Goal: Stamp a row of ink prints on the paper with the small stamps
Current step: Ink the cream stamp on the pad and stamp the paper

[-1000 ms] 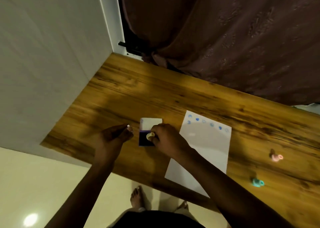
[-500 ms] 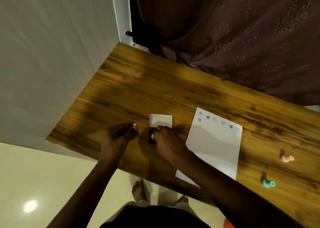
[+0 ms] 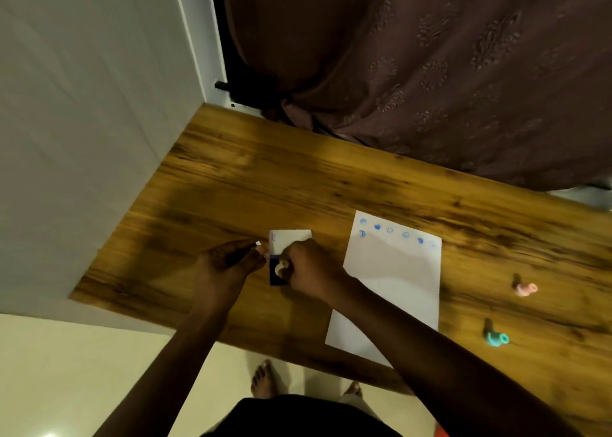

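Observation:
My right hand (image 3: 308, 269) grips a small pale stamp (image 3: 281, 267) and holds it on the dark ink pad (image 3: 275, 276), whose white lid (image 3: 290, 239) stands open behind it. My left hand (image 3: 228, 261) rests at the pad's left edge, fingertips touching it. To the right lies the white paper (image 3: 394, 281) with a row of blue prints (image 3: 390, 229) along its far edge and one more print below the row's left end. A pink stamp (image 3: 525, 289) and a teal stamp (image 3: 496, 337) lie on the wood at the right.
The wooden table (image 3: 265, 184) meets a white wall on the left and a brown curtain (image 3: 430, 65) at the back. Its near edge runs diagonally; below it are the pale floor and my bare feet (image 3: 265, 378).
The view has shifted slightly. My right hand has stayed over the ink pad with the stamp, pressing and adjusting it; my left hand has kept to the pad's left side.

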